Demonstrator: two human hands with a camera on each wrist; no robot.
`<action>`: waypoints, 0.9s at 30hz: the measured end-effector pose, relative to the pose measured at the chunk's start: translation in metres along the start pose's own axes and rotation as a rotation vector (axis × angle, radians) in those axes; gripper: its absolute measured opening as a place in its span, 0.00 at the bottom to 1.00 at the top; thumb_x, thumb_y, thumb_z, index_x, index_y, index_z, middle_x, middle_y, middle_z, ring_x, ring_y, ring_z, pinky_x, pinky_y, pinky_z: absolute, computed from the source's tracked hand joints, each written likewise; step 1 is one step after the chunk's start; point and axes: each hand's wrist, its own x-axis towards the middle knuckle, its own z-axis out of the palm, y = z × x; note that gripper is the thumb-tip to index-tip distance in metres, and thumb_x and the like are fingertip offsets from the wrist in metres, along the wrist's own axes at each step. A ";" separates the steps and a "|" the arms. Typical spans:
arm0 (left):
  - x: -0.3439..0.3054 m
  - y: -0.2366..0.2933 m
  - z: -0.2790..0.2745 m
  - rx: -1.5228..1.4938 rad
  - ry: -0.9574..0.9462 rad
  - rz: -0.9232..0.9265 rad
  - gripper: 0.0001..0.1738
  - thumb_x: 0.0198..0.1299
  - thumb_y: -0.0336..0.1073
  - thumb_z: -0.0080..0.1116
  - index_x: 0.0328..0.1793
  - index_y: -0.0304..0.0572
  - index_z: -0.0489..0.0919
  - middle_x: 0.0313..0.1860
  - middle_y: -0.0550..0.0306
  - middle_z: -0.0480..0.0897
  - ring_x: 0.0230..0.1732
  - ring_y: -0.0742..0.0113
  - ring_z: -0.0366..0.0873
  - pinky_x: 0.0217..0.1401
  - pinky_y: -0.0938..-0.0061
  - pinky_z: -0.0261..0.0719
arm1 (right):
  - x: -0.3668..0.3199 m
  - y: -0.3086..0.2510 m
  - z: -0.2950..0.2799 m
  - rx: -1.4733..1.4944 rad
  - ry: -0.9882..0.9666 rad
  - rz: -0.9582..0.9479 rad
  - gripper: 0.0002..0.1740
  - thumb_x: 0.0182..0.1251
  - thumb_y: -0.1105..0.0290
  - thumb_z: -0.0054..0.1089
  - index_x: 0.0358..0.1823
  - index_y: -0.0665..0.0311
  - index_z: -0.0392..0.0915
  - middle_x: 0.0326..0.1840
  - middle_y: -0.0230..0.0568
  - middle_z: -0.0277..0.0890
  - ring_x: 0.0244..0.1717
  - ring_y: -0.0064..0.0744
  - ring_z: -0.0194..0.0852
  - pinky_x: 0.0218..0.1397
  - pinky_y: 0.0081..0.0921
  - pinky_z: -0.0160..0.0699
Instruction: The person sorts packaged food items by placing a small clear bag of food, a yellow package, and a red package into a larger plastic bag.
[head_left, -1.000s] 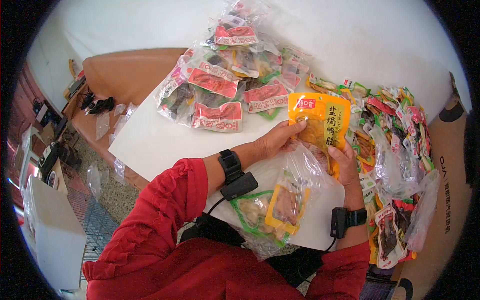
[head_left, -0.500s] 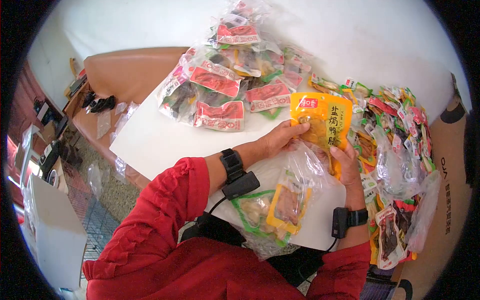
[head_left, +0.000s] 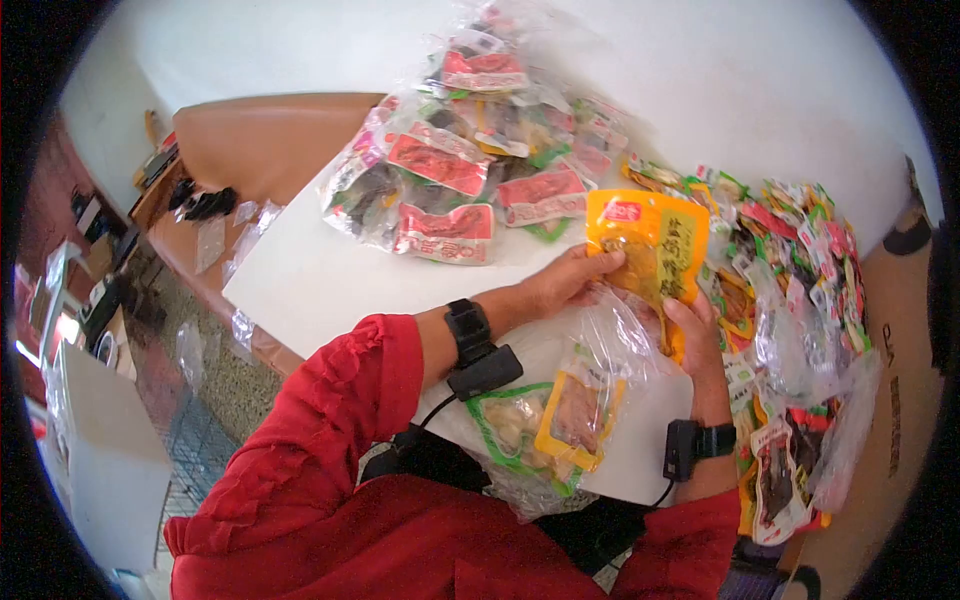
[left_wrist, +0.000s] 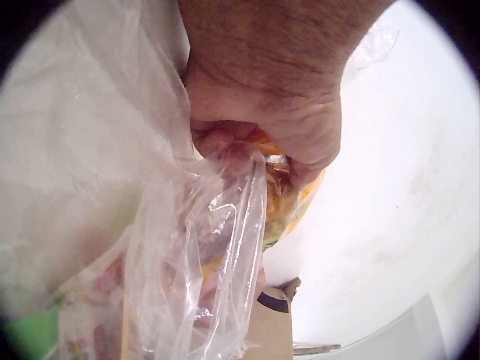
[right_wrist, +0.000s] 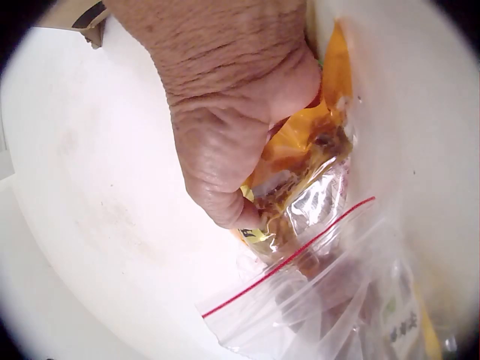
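Note:
Both hands hold up a yellow food packet [head_left: 650, 240] with dark lettering on a pale strip and a clear window. My left hand [head_left: 566, 281] grips its left side, thumb across the front. On the opposite lower edge, my right hand [head_left: 700, 335] pinches it with the thumb in front. A clear zip bag [head_left: 620, 325] hangs below the packet. In the left wrist view, the bag's plastic [left_wrist: 232, 210] bunches at the left fingers; its red zip strip [right_wrist: 289, 259] shows in the right wrist view. Inside lie a yellow-edged packet [head_left: 580, 410] and a green-edged one [head_left: 510, 420].
Filled clear bags with red-labelled packets [head_left: 440, 160] are piled at the back of the white table [head_left: 300, 290]. Many loose packets [head_left: 775, 430] heap up on the right, beside a cardboard box [head_left: 895, 400]. A brown couch [head_left: 270, 140] stands behind at left.
Both hands keep their hold on the yellow packet. In the head view, hands, packet and surroundings have all shifted slightly right together.

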 end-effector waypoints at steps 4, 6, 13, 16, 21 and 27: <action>-0.005 0.000 0.000 0.051 0.003 0.048 0.24 0.55 0.54 0.50 0.49 0.44 0.72 0.33 0.69 0.75 0.26 0.83 0.64 0.22 0.85 0.61 | 0.001 -0.001 0.009 0.051 0.017 0.012 0.25 0.57 0.67 0.49 0.55 0.69 0.61 0.46 0.39 0.69 0.47 0.28 0.68 0.51 0.24 0.66; -0.003 -0.003 0.002 -0.057 -0.058 0.133 0.22 0.56 0.54 0.50 0.47 0.47 0.73 0.27 0.73 0.71 0.18 0.84 0.59 0.17 0.88 0.54 | 0.000 -0.001 0.013 0.076 0.001 -0.008 0.26 0.56 0.67 0.49 0.56 0.69 0.61 0.48 0.40 0.67 0.49 0.29 0.66 0.52 0.25 0.65; -0.003 -0.002 -0.001 -0.057 -0.053 0.131 0.23 0.55 0.54 0.51 0.50 0.49 0.70 0.27 0.71 0.70 0.18 0.84 0.58 0.17 0.88 0.55 | 0.001 -0.001 0.012 0.106 0.023 0.030 0.27 0.55 0.67 0.50 0.56 0.67 0.60 0.50 0.41 0.65 0.51 0.33 0.65 0.54 0.28 0.64; -0.001 -0.003 -0.002 -0.031 -0.048 0.111 0.22 0.54 0.54 0.52 0.49 0.49 0.70 0.27 0.71 0.70 0.18 0.84 0.57 0.17 0.88 0.55 | 0.002 -0.001 0.014 0.150 -0.013 -0.006 0.27 0.55 0.67 0.50 0.57 0.67 0.59 0.50 0.41 0.66 0.50 0.33 0.65 0.53 0.27 0.65; -0.001 -0.004 -0.002 -0.081 -0.072 0.144 0.21 0.55 0.52 0.53 0.49 0.49 0.70 0.26 0.71 0.69 0.17 0.84 0.57 0.16 0.88 0.55 | 0.000 -0.004 0.020 0.143 0.003 -0.007 0.25 0.55 0.67 0.50 0.55 0.67 0.60 0.50 0.39 0.66 0.50 0.31 0.66 0.54 0.26 0.64; -0.002 -0.003 0.000 -0.027 -0.029 0.137 0.22 0.55 0.53 0.52 0.49 0.48 0.71 0.27 0.71 0.70 0.17 0.84 0.57 0.16 0.88 0.54 | 0.000 -0.003 0.017 0.139 0.037 0.005 0.26 0.55 0.69 0.49 0.56 0.69 0.59 0.52 0.41 0.65 0.51 0.34 0.65 0.54 0.28 0.64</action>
